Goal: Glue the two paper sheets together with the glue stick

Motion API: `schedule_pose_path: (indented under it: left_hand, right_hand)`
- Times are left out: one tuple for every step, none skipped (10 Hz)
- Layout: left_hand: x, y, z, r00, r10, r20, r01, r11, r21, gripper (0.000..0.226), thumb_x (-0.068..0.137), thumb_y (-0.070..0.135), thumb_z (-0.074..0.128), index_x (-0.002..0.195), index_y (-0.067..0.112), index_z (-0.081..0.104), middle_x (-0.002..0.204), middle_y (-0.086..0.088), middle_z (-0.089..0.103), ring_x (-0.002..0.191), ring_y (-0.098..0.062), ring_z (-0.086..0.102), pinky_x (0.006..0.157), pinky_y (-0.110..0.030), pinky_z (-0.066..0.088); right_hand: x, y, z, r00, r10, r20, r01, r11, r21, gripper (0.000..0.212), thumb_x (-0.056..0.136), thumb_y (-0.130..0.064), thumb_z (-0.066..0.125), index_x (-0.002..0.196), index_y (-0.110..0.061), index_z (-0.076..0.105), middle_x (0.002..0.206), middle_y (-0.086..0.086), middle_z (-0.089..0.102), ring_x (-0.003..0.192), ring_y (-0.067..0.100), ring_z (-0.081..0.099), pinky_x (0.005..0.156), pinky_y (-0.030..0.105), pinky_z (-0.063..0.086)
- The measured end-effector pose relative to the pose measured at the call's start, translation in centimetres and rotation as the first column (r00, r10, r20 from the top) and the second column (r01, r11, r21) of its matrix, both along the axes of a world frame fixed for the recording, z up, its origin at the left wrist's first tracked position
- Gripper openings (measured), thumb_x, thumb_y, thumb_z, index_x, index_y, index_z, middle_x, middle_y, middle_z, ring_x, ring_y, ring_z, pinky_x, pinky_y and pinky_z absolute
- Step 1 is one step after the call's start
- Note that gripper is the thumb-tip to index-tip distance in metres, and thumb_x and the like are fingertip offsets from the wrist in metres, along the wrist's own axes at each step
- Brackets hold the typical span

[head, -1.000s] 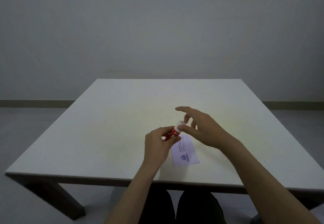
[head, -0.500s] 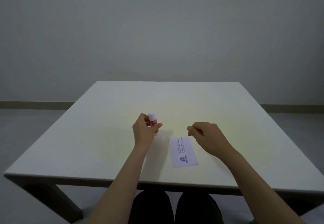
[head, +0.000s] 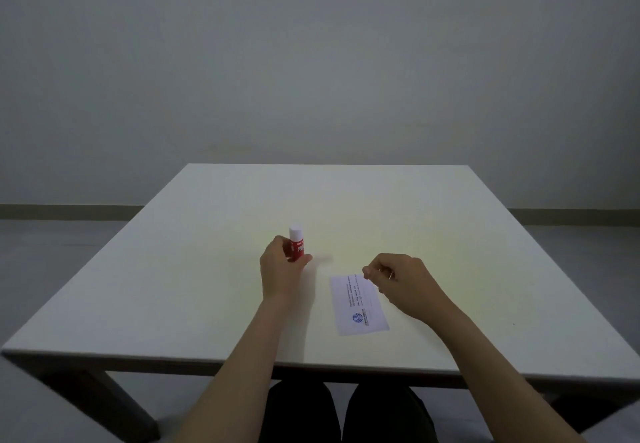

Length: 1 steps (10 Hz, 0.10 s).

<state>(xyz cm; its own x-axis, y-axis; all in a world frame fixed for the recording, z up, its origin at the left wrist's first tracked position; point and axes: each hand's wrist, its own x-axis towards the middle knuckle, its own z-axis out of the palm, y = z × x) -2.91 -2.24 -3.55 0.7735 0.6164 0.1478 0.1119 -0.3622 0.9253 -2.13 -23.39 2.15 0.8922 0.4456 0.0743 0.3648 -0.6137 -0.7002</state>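
A red glue stick (head: pixel 297 243) with a white cap stands upright on the white table (head: pixel 207 286), and my left hand (head: pixel 281 269) is closed around its lower part. To the right lies a small white paper sheet (head: pixel 358 305) with printed text and a blue logo, flat on the table. I can make out only one sheet outline. My right hand (head: pixel 401 283) hovers over the sheet's far right corner with its fingers curled in and nothing visibly between them.
The table's near edge (head: pixel 311 364) runs just in front of my lap. A plain grey wall stands behind the table, and grey floor shows on both sides.
The hands came apart over the paper. My left hand carried the capped glue stick to the left and stood it upright on the table. My right hand drew back over the sheet.
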Motion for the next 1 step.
schedule_pose_path:
  left_hand:
    - [-0.44, -0.09, -0.44, 0.997, -0.054, -0.046, 0.054, 0.999, -0.002, 0.042, 0.064, 0.022, 0.076, 0.101, 0.016, 0.058, 0.101, -0.007, 0.061, 0.092, -0.027, 0.063, 0.073, -0.032, 0.049]
  right_hand:
    - [0.08, 0.02, -0.78, 0.999, -0.036, -0.015, 0.036, 0.999, -0.034, 0.022, 0.09, -0.033, 0.055, 0.086, -0.015, 0.065, 0.075, 0.004, 0.066, 0.065, 0.016, 0.054, 0.061, 0.028, 0.042]
